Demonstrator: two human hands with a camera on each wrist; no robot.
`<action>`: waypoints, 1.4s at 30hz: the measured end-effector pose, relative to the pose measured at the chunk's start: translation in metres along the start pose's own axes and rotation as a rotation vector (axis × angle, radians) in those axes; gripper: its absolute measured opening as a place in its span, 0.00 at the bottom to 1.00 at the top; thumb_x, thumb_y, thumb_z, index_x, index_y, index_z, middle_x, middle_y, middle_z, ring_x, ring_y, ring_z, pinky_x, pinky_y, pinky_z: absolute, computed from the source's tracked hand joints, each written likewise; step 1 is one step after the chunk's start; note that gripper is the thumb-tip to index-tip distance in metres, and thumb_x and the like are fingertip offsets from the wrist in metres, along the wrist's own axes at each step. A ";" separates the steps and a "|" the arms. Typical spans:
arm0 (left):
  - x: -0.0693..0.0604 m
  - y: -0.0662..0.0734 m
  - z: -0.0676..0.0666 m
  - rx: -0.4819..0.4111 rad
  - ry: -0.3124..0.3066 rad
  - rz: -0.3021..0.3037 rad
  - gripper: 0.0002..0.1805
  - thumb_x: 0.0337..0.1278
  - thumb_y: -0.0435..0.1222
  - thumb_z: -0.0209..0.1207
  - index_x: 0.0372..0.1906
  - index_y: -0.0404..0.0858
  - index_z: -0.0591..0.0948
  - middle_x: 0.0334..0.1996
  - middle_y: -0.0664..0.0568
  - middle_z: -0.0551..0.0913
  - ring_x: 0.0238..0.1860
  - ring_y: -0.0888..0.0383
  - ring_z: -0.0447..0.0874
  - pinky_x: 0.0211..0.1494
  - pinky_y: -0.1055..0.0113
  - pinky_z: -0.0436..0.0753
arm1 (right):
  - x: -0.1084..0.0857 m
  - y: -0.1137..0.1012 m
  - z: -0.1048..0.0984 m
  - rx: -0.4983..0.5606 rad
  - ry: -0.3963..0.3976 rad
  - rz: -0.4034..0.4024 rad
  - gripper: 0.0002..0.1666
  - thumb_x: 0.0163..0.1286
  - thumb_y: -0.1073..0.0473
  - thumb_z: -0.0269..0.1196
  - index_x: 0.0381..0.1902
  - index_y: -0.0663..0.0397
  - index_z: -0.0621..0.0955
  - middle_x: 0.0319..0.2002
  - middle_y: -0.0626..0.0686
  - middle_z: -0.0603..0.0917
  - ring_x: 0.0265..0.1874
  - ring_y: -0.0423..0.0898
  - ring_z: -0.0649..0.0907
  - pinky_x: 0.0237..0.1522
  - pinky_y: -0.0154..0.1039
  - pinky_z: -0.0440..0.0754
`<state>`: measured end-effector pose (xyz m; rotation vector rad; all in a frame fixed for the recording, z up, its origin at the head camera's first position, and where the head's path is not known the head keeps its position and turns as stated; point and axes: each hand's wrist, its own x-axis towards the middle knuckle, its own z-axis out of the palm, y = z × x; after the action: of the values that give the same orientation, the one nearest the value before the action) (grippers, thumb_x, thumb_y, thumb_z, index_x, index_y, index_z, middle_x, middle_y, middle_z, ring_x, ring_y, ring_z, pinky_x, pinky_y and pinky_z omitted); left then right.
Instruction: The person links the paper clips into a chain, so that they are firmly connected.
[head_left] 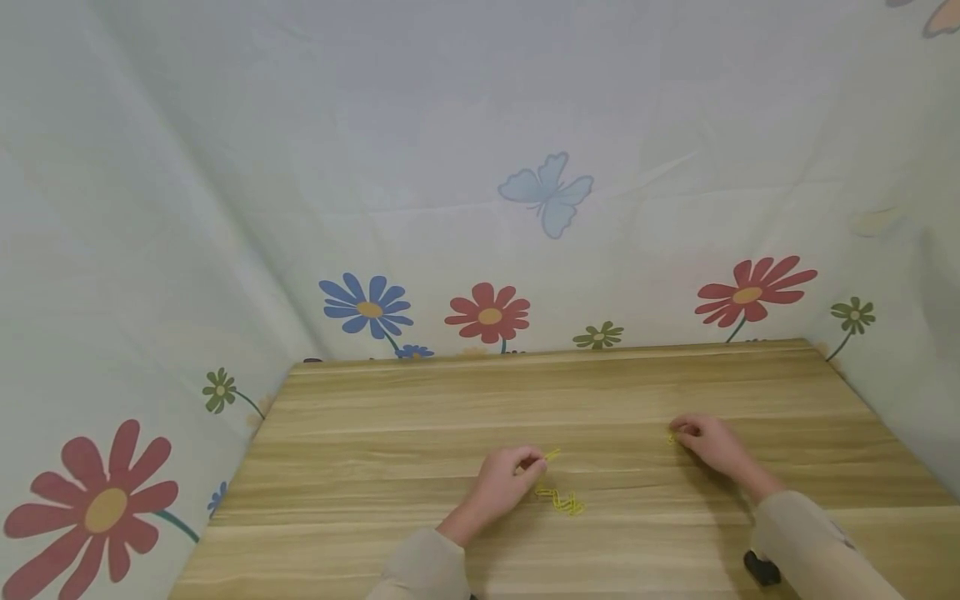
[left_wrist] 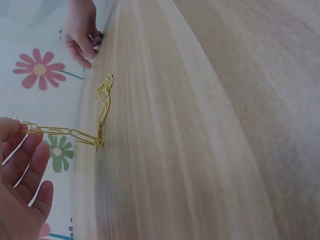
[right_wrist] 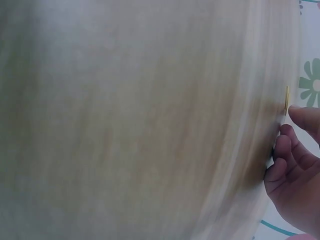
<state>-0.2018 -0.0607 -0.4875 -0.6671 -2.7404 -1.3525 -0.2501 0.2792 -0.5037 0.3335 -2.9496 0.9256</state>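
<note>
A chain of linked yellow paper clips (left_wrist: 103, 107) lies bunched on the wooden table (head_left: 360, 417), one end rising to my left hand (head_left: 504, 482). The thumb and a fingertip of that hand pinch the end clip (left_wrist: 28, 126), while its other fingers stand apart. Further right, my right hand (head_left: 708, 442) is low over the table, its fingers bent. A single yellow paper clip (right_wrist: 286, 100) is at its thumb tip. Whether the fingers pinch this clip or only touch it cannot be told.
Behind the table hangs a pale cloth (head_left: 420, 192) printed with flowers and a butterfly, continuing along both sides. A small black object (head_left: 762, 568) shows beside the right sleeve (head_left: 810, 542).
</note>
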 end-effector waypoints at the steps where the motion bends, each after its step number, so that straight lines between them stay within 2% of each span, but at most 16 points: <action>1: 0.000 0.000 0.000 0.001 -0.001 0.001 0.12 0.57 0.42 0.52 0.35 0.39 0.81 0.29 0.57 0.82 0.31 0.68 0.76 0.34 0.76 0.73 | 0.001 0.001 0.001 -0.011 -0.002 0.000 0.10 0.57 0.67 0.58 0.37 0.62 0.80 0.32 0.58 0.83 0.32 0.49 0.79 0.34 0.44 0.75; 10: -0.001 -0.001 0.002 -0.008 0.000 0.026 0.12 0.57 0.41 0.52 0.35 0.38 0.81 0.28 0.57 0.82 0.31 0.68 0.76 0.34 0.76 0.74 | 0.002 0.001 0.001 -0.042 0.000 -0.008 0.08 0.55 0.69 0.59 0.33 0.62 0.81 0.35 0.61 0.82 0.34 0.54 0.80 0.36 0.49 0.75; 16: -0.001 -0.002 0.003 0.000 0.001 0.039 0.12 0.57 0.42 0.52 0.35 0.38 0.81 0.29 0.57 0.82 0.32 0.68 0.76 0.35 0.76 0.74 | 0.001 -0.001 -0.001 -0.054 -0.005 -0.004 0.04 0.54 0.68 0.60 0.30 0.62 0.80 0.29 0.56 0.82 0.29 0.49 0.78 0.32 0.44 0.75; 24: 0.000 -0.001 0.003 0.003 0.000 0.035 0.12 0.57 0.41 0.52 0.35 0.38 0.81 0.29 0.57 0.83 0.32 0.68 0.77 0.35 0.76 0.74 | 0.003 -0.001 0.002 -0.055 0.007 0.016 0.03 0.53 0.67 0.61 0.27 0.62 0.77 0.23 0.50 0.77 0.24 0.42 0.72 0.26 0.35 0.69; 29: 0.000 0.001 0.003 0.004 -0.002 0.023 0.11 0.56 0.41 0.52 0.35 0.38 0.81 0.29 0.57 0.83 0.32 0.68 0.77 0.35 0.76 0.74 | 0.002 -0.004 0.002 -0.058 0.009 0.008 0.03 0.54 0.67 0.60 0.26 0.61 0.76 0.22 0.49 0.76 0.24 0.41 0.71 0.25 0.34 0.68; 42: 0.001 0.000 0.004 0.013 -0.005 0.023 0.12 0.57 0.42 0.52 0.36 0.38 0.81 0.29 0.57 0.83 0.32 0.68 0.77 0.35 0.75 0.74 | 0.000 -0.010 -0.002 0.008 0.026 0.027 0.03 0.57 0.67 0.58 0.29 0.63 0.76 0.25 0.52 0.77 0.26 0.42 0.72 0.27 0.34 0.69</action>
<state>-0.2025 -0.0570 -0.4899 -0.7007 -2.7344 -1.3287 -0.2476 0.2721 -0.4965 0.2799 -2.9347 0.9383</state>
